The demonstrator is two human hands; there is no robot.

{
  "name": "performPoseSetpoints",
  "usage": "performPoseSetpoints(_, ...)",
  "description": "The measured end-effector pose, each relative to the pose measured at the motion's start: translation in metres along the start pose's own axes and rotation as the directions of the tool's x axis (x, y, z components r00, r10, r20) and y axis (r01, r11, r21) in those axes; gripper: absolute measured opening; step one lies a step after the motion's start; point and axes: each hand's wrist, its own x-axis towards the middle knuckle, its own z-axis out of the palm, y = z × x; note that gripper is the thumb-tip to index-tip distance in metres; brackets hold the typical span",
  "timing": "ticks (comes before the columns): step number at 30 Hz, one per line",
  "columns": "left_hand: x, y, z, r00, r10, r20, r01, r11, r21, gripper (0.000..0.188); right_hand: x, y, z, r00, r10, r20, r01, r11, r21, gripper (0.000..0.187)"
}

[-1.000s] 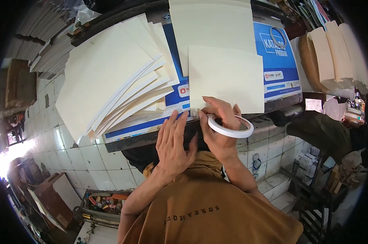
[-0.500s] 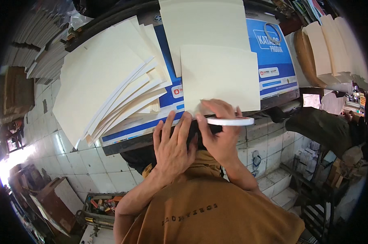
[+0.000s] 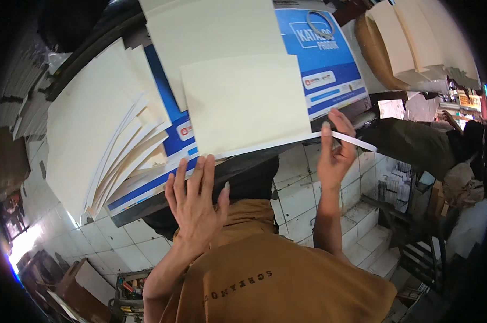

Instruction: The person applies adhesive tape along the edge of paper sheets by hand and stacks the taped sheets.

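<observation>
A cream sheet of card (image 3: 249, 102) lies at the near edge of the work surface, overlapping a larger cream sheet behind it. A narrow white strip of tape runs along its near edge. My left hand (image 3: 195, 199) is open, fingers spread, with its fingertips pressing the sheet's near left corner at one end of the strip. Past the near right corner, my right hand (image 3: 337, 156) grips a thin white tape roll (image 3: 356, 141), seen almost edge-on. To the left, a fanned pile of cream sheets (image 3: 93, 118) rests apart from both hands.
A blue printed sheet (image 3: 326, 64) covers the work surface beneath the card. On it lies a grey ring-shaped roll (image 3: 320, 24). Stacked cream card (image 3: 399, 37) stands at the far right, with dark green cloth (image 3: 410, 142) nearer. A toolbox (image 3: 130, 293) sits low at the left.
My right hand has moved right with the tape roll, away from my left hand, drawing the strip along the card's near edge. My left hand stays at the corner. The view has shifted right.
</observation>
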Motion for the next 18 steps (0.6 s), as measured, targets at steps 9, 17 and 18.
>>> performPoseSetpoints(9, -0.0036, 0.0031, 0.0001, 0.999, -0.030, 0.035, 0.028, 0.998, 0.053, 0.071, -0.0066, 0.0088, 0.0078, 0.999, -0.025, 0.026, 0.026, 0.998, -0.062, 0.031)
performPoseSetpoints(17, -0.0031, 0.0035, -0.0024, 0.999, -0.022, 0.043, 0.020, 0.999, 0.044, 0.074, -0.0068, 0.0098, 0.0095, 0.997, -0.067, 0.048, 0.073, 0.988, -0.133, 0.031)
performPoseSetpoints(18, -0.0032, 0.0035, -0.0022, 0.999, -0.019, 0.039, 0.017, 0.999, 0.045, 0.074, -0.0068, 0.0094, 0.0094, 0.997, -0.066, 0.048, 0.072, 0.989, -0.133, 0.031)
